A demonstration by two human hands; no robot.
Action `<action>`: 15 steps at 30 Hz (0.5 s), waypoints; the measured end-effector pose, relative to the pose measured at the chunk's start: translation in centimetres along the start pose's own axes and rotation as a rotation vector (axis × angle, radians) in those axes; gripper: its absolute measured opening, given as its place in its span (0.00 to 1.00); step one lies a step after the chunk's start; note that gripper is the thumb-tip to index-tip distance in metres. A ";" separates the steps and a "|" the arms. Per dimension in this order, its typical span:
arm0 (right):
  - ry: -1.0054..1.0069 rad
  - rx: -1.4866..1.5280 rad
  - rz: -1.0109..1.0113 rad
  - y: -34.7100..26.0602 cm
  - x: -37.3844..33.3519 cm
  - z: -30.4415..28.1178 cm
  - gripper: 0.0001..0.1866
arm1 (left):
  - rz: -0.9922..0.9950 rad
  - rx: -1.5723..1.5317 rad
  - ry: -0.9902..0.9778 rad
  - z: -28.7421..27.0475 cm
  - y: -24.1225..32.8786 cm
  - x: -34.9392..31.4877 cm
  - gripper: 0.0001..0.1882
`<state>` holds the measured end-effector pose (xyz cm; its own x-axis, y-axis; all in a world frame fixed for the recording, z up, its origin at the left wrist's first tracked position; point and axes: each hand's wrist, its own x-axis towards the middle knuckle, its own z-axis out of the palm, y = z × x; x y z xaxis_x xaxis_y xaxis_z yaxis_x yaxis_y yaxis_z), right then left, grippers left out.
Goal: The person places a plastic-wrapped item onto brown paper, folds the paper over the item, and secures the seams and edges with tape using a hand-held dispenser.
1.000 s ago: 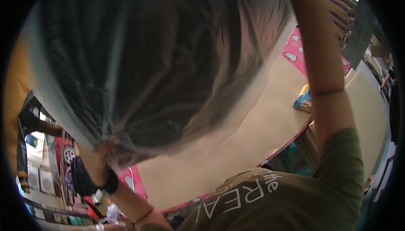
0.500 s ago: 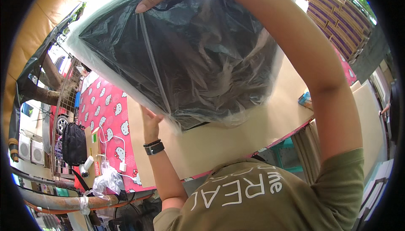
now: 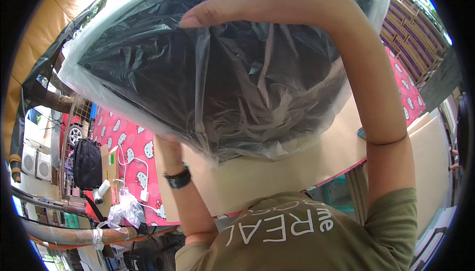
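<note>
A big, flat dark panel [image 3: 153, 80] in a loose, wrinkled clear plastic bag is held up, tilted, over the table. I cannot tell what the panel is. My right hand [image 3: 262, 4] reaches across its upper part, thumb lying along the plastic; the other fingers are mostly hidden. At the panel's lower left edge is my left hand [image 3: 171, 156], somewhat blurred, a dark band on its wrist and its fingers hidden behind the wrapping. Below lies a flat sheet of brown cardboard [image 3: 237, 182].
A pink patterned cloth [image 3: 110, 127] covers the table. At the left edge are a black bag [image 3: 88, 164], a white cable [image 3: 142, 166] and a crumpled clear plastic bag [image 3: 126, 210]. Stacked cartons [image 3: 410, 36] stand far right; more cardboard sheets [image 3: 429, 157] lean at the right.
The wrapped panel has tilted and its lower edge has moved slightly right and down. My right hand has come lower and appears larger. My left hand stays near the same edge.
</note>
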<state>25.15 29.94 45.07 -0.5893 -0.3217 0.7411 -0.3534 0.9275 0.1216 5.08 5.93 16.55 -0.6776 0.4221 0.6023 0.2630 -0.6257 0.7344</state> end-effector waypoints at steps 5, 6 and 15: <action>-0.124 -0.039 0.114 -0.9 0.1 -0.8 0.25 | 0.359 0.250 0.081 6.4 10.8 10.6 0.33; -0.123 -0.081 0.105 -0.9 0.4 -1.0 0.26 | 0.358 0.329 0.144 8.4 12.1 11.6 0.30; 0.022 -0.151 -0.009 -1.3 -1.4 -1.0 0.28 | 0.474 0.513 -0.068 11.1 15.7 12.9 0.25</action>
<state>27.16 29.37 44.57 -0.5698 -0.3271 0.7539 -0.2443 0.9433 0.2246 8.08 8.79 39.34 -0.3691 0.2309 0.9002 0.8218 -0.3713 0.4322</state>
